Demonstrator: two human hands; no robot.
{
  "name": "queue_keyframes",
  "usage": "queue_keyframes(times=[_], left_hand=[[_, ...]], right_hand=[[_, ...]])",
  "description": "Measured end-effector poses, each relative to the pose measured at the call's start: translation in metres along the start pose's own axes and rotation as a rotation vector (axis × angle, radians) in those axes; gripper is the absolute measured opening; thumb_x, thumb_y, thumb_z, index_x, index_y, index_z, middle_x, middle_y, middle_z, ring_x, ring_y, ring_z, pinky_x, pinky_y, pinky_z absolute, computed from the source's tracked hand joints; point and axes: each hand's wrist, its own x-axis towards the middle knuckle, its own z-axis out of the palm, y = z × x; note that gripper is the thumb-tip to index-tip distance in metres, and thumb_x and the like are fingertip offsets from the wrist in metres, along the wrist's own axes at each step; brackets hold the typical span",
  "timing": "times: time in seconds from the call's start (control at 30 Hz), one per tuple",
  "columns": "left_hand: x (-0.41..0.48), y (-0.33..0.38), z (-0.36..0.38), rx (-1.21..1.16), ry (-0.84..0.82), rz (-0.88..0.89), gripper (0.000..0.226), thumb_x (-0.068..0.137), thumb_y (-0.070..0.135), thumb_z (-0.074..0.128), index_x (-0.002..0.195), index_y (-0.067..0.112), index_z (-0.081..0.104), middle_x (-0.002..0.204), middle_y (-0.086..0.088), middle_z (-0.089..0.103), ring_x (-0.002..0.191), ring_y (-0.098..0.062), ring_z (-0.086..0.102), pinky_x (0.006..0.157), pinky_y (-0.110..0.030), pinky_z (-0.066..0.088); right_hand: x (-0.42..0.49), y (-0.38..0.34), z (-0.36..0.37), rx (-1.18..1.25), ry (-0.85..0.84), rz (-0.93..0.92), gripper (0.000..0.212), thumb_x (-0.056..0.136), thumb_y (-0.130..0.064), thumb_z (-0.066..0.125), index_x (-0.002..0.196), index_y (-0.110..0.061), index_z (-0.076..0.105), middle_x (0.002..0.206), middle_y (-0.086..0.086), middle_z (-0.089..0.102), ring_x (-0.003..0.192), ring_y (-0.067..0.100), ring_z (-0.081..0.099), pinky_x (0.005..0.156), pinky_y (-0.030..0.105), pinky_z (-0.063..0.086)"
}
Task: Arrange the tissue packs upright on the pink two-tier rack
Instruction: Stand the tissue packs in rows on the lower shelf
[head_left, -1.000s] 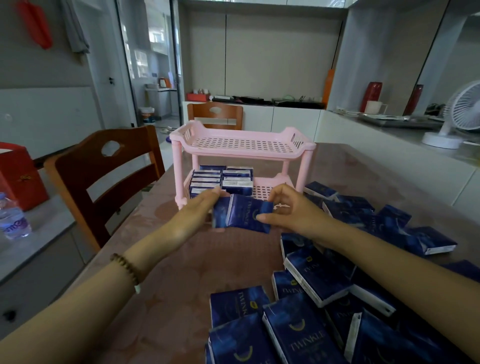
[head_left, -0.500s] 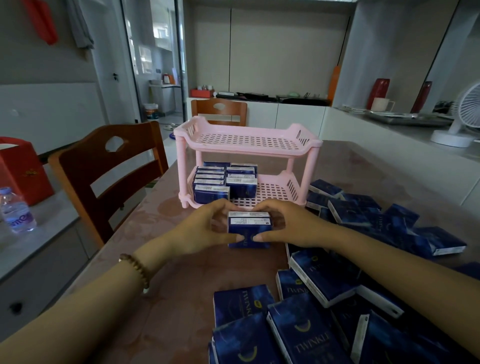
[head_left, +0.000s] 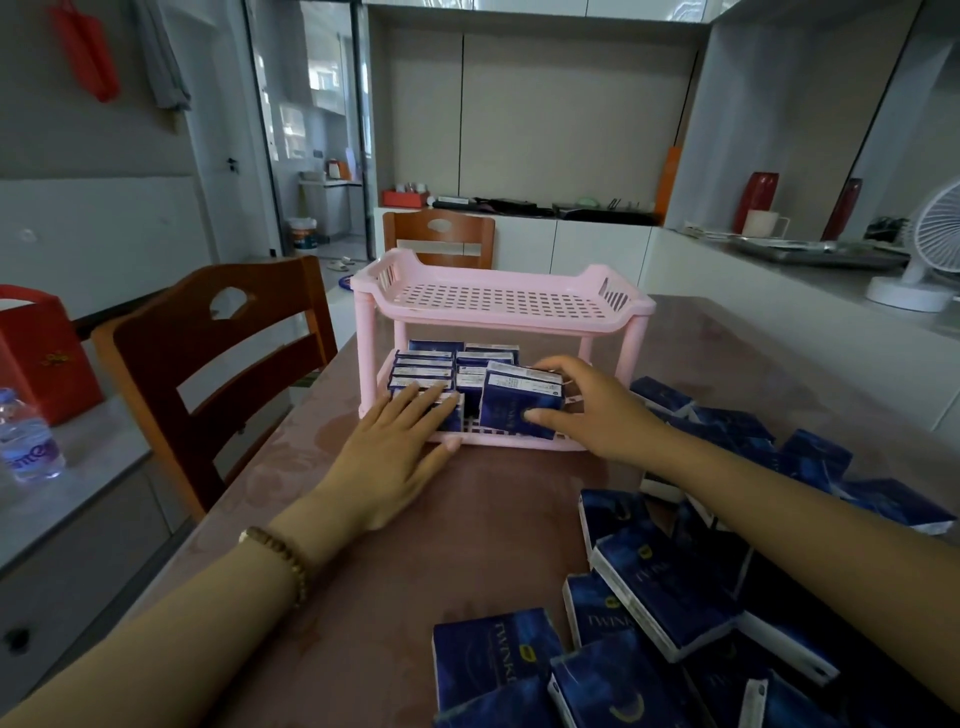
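Right hand (head_left: 597, 410) grips one tissue pack (head_left: 511, 410), thumb on its front face. The pack stands upright at the front edge of the lower tier of the pink two-tier rack (head_left: 509, 325). Left hand (head_left: 395, 452) lies flat, fingers straight, pressing the left row (head_left: 421, 371), likely to stop it toppling. Loose packs (head_left: 675, 582) lie along the table (head_left: 415, 545) right edge.

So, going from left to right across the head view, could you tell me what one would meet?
water bottle → wooden chair → left hand → held tissue pack → right hand → white fan
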Motion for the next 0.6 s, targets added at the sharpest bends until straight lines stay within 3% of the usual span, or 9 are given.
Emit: queue_keyframes(times=[0.3,0.4,0.53,0.6], left_hand=[[0.002,-0.002,0.005,0.035,0.029,-0.037,0.089,0.077,0.075,-0.011,0.148,0.029,0.015,0.157,0.002,0.021,0.146,-0.019,0.012,0.115,-0.029,-0.001],[0.002,-0.002,0.006,0.05,0.03,-0.04,0.088,0.077,0.075,-0.012,0.148,0.031,0.014,0.157,0.003,0.021,0.146,-0.018,0.012,0.115,-0.028,-0.001],[0.004,-0.001,0.006,0.026,0.043,-0.049,0.093,0.075,0.077,-0.013,0.149,0.028,0.017,0.156,0.002,0.022,0.146,-0.017,0.013,0.114,-0.026,-0.001],[0.007,0.0,0.004,0.011,0.031,-0.051,0.094,0.074,0.078,-0.012,0.149,0.028,0.016,0.157,0.003,0.021,0.146,-0.017,0.013,0.114,-0.026,-0.001]], right_hand=[[0.035,0.012,0.017,-0.174,-0.047,0.042,0.055,0.08,-0.022,0.072,0.129,-0.015,0.048,0.13,0.006,0.045,0.118,0.02,0.047,0.098,0.024,0.037],[0.038,0.016,0.028,-0.128,-0.018,0.053,0.054,0.078,-0.018,0.074,0.124,-0.012,0.047,0.13,0.009,0.046,0.112,0.02,0.05,0.096,0.027,0.044],[0.04,0.022,0.036,-0.06,-0.012,0.069,0.053,0.075,-0.012,0.076,0.119,-0.006,0.046,0.129,0.011,0.046,0.103,0.012,0.047,0.076,0.003,0.042],[0.042,0.025,0.037,-0.028,-0.019,0.098,0.061,0.075,-0.02,0.077,0.125,-0.01,0.044,0.134,0.01,0.039,0.114,0.014,0.045,0.094,0.014,0.043]])
